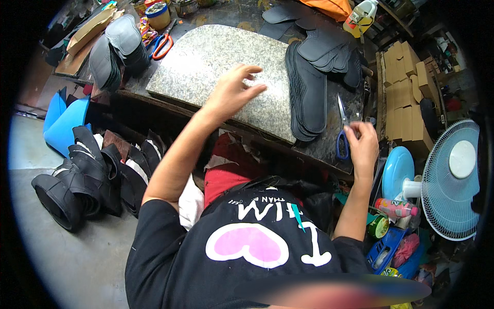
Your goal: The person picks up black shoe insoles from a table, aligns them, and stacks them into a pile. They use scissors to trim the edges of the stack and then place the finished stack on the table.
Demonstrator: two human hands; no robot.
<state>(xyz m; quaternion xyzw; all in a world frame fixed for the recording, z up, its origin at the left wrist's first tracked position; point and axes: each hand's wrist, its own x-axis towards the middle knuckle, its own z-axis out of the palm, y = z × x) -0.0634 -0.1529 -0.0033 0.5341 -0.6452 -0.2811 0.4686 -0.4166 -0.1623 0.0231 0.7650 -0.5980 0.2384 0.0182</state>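
left hand: the left hand (234,92) is laid flat on the stone slab (206,67), fingers spread wide and pointed toward 2 o'clock; nothing is held in it.
right hand: the right hand (363,144) is closed around the blue-handled scissors (342,131), at 3 o'clock of the left hand; the fingers are curled at the handles.
scissors: the blades are pointed up toward 12 o'clock and appear shut or nearly so; the handles are seen at the hand's left side, over the bench's near edge.
stone slab: a speckled grey slab is set on the workbench (329,147), filling the middle of the bench top.
soles: a stack of black soles (307,95) is lain just at 3 o'clock of the slab, between the two hands; more black soles (329,46) are piled at 1 o'clock of it.
other soles: a grey-black pile (116,51) is set at 9 o'clock of the slab, with red-handled scissors (163,44) just beside it.
floor side: black boot uppers (87,175) are heaped at 8 o'clock, well below the bench, with blue sheets (64,123) above them.
right side: a pale blue fan (453,180) is seen at 4 o'clock, cardboard boxes (406,92) at 2 o'clock, a white bottle (360,18) at 1 o'clock.
clothing: a black shirt (242,252) with a pink heart is worn.
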